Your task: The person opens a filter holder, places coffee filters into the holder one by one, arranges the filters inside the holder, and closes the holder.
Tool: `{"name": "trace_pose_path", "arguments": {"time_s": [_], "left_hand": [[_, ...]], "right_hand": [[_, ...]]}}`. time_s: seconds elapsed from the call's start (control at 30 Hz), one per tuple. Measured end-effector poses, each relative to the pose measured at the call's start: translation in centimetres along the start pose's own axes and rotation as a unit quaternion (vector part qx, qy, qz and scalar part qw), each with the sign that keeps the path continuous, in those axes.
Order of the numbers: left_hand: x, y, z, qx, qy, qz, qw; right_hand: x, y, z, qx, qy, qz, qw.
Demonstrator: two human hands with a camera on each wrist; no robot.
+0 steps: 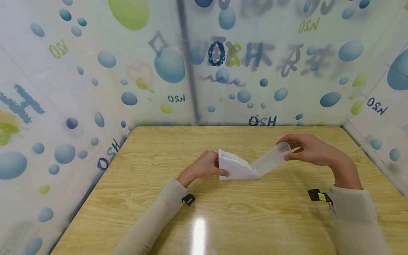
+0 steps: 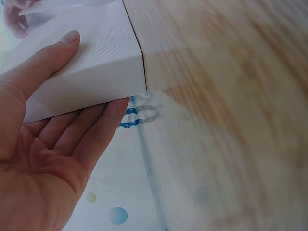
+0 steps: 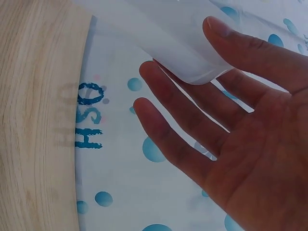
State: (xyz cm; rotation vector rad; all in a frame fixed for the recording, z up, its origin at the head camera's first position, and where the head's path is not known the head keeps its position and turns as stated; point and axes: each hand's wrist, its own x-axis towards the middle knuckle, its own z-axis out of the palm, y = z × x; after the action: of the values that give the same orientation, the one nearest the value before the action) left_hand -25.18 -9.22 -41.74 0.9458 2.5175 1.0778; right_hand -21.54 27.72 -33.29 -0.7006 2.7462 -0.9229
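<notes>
A white, sharp-edged box (image 1: pixel 234 171) stands on the table, its top sloping down toward the right. My left hand (image 1: pixel 207 164) grips its left end; in the left wrist view the thumb lies along the textured side of the box (image 2: pixel 106 53), with the fingers around the opposite side. From the box's low right end a translucent plastic flap (image 1: pixel 269 161) slants up to the right. My right hand (image 1: pixel 313 150) pinches the raised end of this flap between thumb and fingers. The right wrist view shows the flap's rounded edge (image 3: pixel 195 79), with the lower fingers spread away from it.
A light wood-grain table (image 1: pixel 242 219) lies beneath both hands. Behind it hangs a white curtain (image 1: pixel 191 99) with blue and green bubble prints, and similar printed walls rise at both sides. Dark straps (image 1: pixel 188 199) hang at the sleeve cuffs.
</notes>
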Motion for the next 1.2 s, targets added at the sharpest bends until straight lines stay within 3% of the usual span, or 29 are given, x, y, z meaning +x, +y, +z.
{"name": "trace_pose_path", "arguments": {"time_s": [0.4, 1.2], "left_hand": [[0.02, -0.07, -0.03, -0.015, -0.005, 0.002, 0.9999], [-0.04, -0.14, 0.1, 0.0, -0.002, -0.002, 1.0]], "right_hand": [[-0.05, 0.06, 0.23, 0.035, -0.001, -0.019, 0.999], [0.49, -0.02, 0.75, 0.061, -0.002, -0.036, 0.997]]}}
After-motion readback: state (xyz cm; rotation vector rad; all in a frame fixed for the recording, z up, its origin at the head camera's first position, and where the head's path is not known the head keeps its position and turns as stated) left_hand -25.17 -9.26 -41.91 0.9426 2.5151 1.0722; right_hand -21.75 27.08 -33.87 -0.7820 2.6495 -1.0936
